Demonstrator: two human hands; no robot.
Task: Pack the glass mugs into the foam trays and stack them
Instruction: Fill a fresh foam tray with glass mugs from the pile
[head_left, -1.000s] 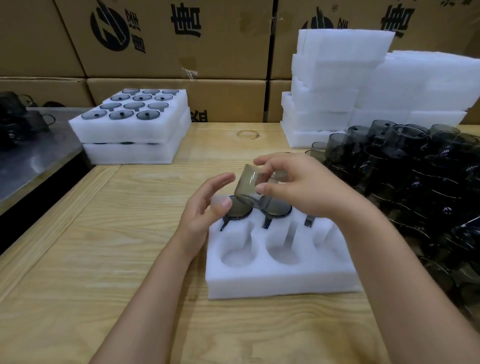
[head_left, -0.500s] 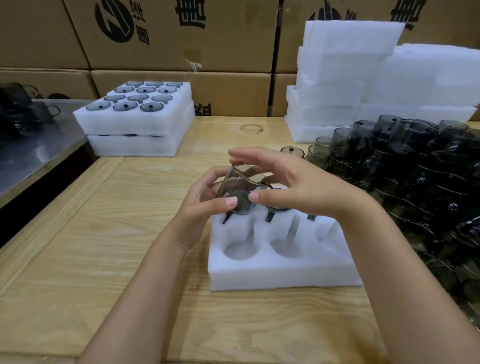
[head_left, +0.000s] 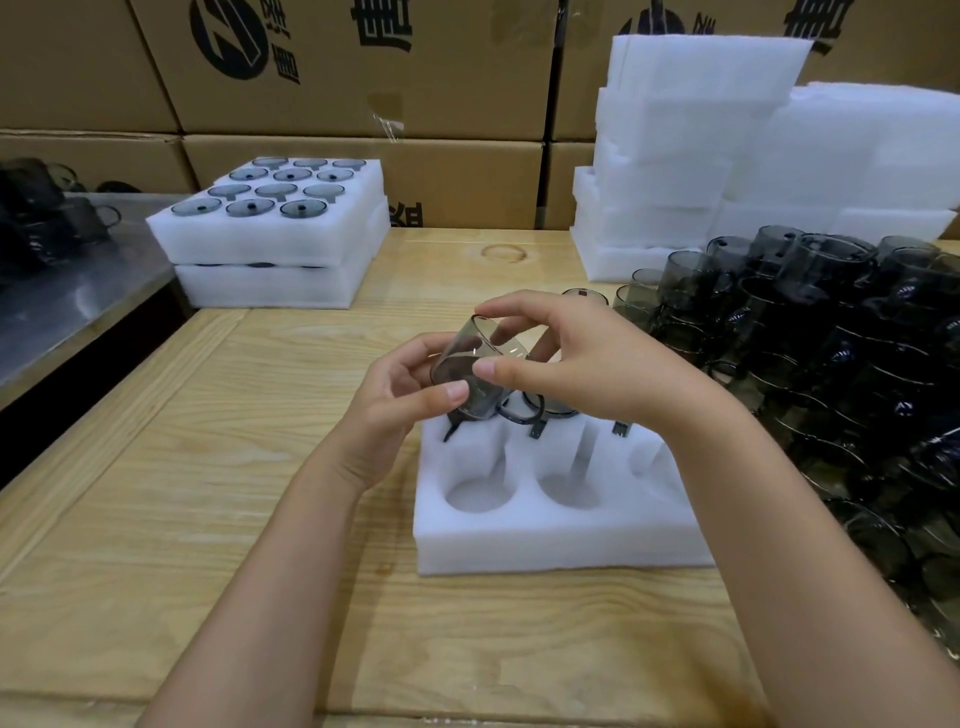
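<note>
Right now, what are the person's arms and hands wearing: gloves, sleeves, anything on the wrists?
Nothing. The left hand and right hand are ungloved, with no rings visible. No watch or band on either wrist; no sleeve shows on either forearm.

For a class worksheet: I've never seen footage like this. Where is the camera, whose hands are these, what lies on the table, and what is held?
No machine here: a person works bare-handed, filmed by a camera on their head that looks down. The left hand and right hand both grip one tilted smoky glass mug above a white foam tray on the wooden table. The tray's near pockets are empty. Loose mugs are piled at the right; two trays sit stacked far left, the top one full.
</note>
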